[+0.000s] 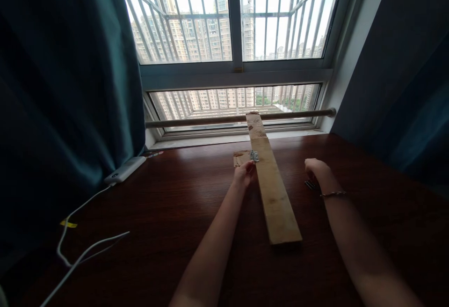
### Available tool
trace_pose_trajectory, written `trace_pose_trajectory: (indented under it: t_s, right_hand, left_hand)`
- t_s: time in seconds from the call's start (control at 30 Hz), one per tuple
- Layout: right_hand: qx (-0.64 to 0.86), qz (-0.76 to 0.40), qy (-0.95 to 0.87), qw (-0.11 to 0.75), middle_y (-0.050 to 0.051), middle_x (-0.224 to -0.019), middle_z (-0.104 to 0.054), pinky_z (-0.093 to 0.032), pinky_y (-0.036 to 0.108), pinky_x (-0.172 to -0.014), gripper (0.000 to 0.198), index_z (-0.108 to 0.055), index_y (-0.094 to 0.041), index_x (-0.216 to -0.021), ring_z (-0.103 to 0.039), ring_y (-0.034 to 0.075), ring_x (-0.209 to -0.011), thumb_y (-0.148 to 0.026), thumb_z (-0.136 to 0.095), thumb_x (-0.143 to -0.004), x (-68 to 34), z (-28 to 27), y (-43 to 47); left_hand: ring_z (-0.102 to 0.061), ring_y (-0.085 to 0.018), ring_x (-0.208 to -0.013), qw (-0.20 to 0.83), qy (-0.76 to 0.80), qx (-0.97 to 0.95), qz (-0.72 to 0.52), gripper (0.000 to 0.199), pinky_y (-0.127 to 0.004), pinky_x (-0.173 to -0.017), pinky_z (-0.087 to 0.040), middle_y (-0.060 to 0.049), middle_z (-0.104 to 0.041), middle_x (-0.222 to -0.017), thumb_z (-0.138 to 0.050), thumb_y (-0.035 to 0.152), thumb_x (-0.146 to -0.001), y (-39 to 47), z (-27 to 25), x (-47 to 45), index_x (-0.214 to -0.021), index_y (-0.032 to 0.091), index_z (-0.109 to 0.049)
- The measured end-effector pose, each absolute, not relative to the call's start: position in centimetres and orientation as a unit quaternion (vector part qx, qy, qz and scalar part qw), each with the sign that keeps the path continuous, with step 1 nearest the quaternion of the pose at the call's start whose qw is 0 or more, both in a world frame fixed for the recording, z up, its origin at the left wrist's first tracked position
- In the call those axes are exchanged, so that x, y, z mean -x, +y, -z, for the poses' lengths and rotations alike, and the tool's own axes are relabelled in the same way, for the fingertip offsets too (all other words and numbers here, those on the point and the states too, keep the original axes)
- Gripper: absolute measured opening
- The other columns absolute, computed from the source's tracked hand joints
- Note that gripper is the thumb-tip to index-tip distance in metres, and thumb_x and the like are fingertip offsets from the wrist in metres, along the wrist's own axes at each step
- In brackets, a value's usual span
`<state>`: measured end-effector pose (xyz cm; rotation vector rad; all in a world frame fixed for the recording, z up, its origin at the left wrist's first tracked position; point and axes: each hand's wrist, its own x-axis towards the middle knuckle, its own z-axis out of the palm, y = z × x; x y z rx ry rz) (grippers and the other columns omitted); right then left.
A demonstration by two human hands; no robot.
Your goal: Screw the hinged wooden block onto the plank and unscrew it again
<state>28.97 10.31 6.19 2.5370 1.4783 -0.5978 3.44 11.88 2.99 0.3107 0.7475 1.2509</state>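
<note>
A long wooden plank (275,187) lies on the dark brown tabletop, its far end reaching toward the window. At the plank's left edge sits a metal hinge (254,156), beside a small brown piece (241,158) that looks like wood or cardboard. My left hand (244,173) is closed with its fingertips at the hinge, holding it against the plank. To the right of the plank, my right hand (315,168) is closed, fingers curled down just above several small dark screws (310,185). Whatever is between the right fingertips is hidden.
A white power bank (125,170) with a white cable (86,253) lies at the left by the dark curtain (115,63). A metal rail (203,120) crosses in front of the barred window. The brown tabletop (168,208) runs up to the white sill.
</note>
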Motion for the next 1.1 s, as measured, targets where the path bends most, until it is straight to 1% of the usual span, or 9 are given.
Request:
trace_pose_trajectory:
  t_s: [0.1,0.2,0.3,0.37,0.47,0.53,0.6,0.7,1.1]
  right_hand:
    - [-0.847,0.167,0.499,0.069,0.013,-0.064,-0.065,-0.049,0.038,-0.058,0.019,-0.064,-0.01,-0.056,-0.065,0.029,-0.067,0.004,-0.066,-0.043,-28.7,-5.8,10.4]
    - [-0.841,0.131,0.523,0.036,0.015,-0.069,-0.066,-0.049,0.037,-0.058,0.021,-0.066,-0.01,-0.062,-0.065,0.03,-0.071,0.002,-0.067,-0.045,-28.7,-6.1,10.3]
    - [-0.811,0.092,0.577,-0.028,0.015,-0.081,-0.067,-0.048,0.032,-0.065,0.016,-0.068,-0.012,-0.073,-0.064,0.026,-0.08,-0.007,-0.065,-0.058,-27.9,-7.7,10.1]
    - [-0.749,0.057,0.648,-0.13,0.009,-0.089,-0.067,-0.047,0.026,-0.072,0.016,-0.067,-0.017,-0.083,-0.063,0.019,-0.086,-0.014,-0.059,-0.07,-26.3,-9.1,9.9]
    - [-0.565,0.006,0.73,-0.384,0.004,-0.083,-0.068,-0.047,0.022,-0.07,0.015,-0.066,-0.017,-0.086,-0.063,0.015,-0.076,-0.018,-0.056,-0.075,-22.4,-10.3,9.8]
    - [-0.507,0.001,0.728,-0.462,0.004,-0.082,-0.067,-0.047,0.022,-0.065,0.014,-0.067,-0.017,-0.084,-0.062,0.013,-0.07,-0.018,-0.054,-0.077,-19.7,-10.1,10.1]
    - [-0.498,-0.009,0.721,-0.482,0.004,-0.077,-0.067,-0.046,0.023,-0.064,0.012,-0.067,-0.016,-0.08,-0.061,0.014,-0.066,-0.016,-0.056,-0.076,-17.6,-9.2,10.8]
    - [-0.506,-0.031,0.719,-0.475,0.005,-0.072,-0.066,-0.044,0.024,-0.065,0.011,-0.068,-0.015,-0.076,-0.06,0.015,-0.065,-0.013,-0.058,-0.074,-16.0,-7.6,12.0]
    - [-0.502,-0.031,0.728,-0.466,0.006,-0.08,-0.063,-0.043,0.025,-0.07,0.015,-0.066,-0.015,-0.079,-0.058,0.016,-0.073,-0.013,-0.05,-0.08,-15.7,-5.3,12.9]
  left_hand:
    - [-0.057,-0.009,-0.052,0.734,0.341,-0.142,-0.57,0.016,-0.02,-0.054,-0.046,-0.004,-0.062,-0.058,-0.056,-0.004,-0.068,11.9,-3.0,-3.5,-0.061,0.01,-0.055]
    - [-0.056,-0.009,-0.051,0.734,0.341,-0.142,-0.57,0.016,-0.019,-0.053,-0.046,-0.004,-0.061,-0.057,-0.056,-0.004,-0.068,11.8,-3.1,-3.5,-0.061,0.01,-0.055]
    - [-0.056,-0.009,-0.05,0.734,0.338,-0.143,-0.571,0.017,-0.018,-0.052,-0.046,-0.003,-0.061,-0.056,-0.055,-0.004,-0.068,11.8,-3.2,-3.5,-0.06,0.01,-0.055]
    - [-0.056,-0.008,-0.05,0.735,0.336,-0.143,-0.571,0.017,-0.017,-0.051,-0.046,-0.003,-0.061,-0.056,-0.055,-0.004,-0.068,11.7,-3.2,-3.5,-0.06,0.01,-0.055]
    - [-0.056,-0.008,-0.05,0.737,0.333,-0.14,-0.571,0.017,-0.017,-0.051,-0.046,-0.003,-0.061,-0.055,-0.055,-0.004,-0.068,11.7,-3.3,-3.5,-0.06,0.01,-0.055]
    - [-0.056,-0.008,-0.05,0.737,0.332,-0.138,-0.572,0.017,-0.017,-0.05,-0.046,-0.003,-0.061,-0.056,-0.056,-0.005,-0.067,11.7,-3.4,-3.6,-0.06,0.01,-0.055]
    - [-0.057,-0.009,-0.05,0.737,0.332,-0.138,-0.573,0.016,-0.017,-0.05,-0.046,-0.003,-0.062,-0.057,-0.055,-0.005,-0.067,11.6,-3.4,-3.6,-0.061,0.01,-0.056]
    - [-0.057,-0.009,-0.051,0.736,0.336,-0.137,-0.572,0.016,-0.018,-0.051,-0.046,-0.003,-0.061,-0.057,-0.054,-0.005,-0.068,11.6,-3.5,-3.5,-0.062,0.009,-0.056]
    - [-0.055,-0.01,-0.053,0.741,0.341,-0.128,-0.565,0.017,-0.021,-0.055,-0.047,-0.003,-0.06,-0.058,-0.055,-0.005,-0.066,12.1,-2.9,-3.3,-0.061,0.011,-0.055]
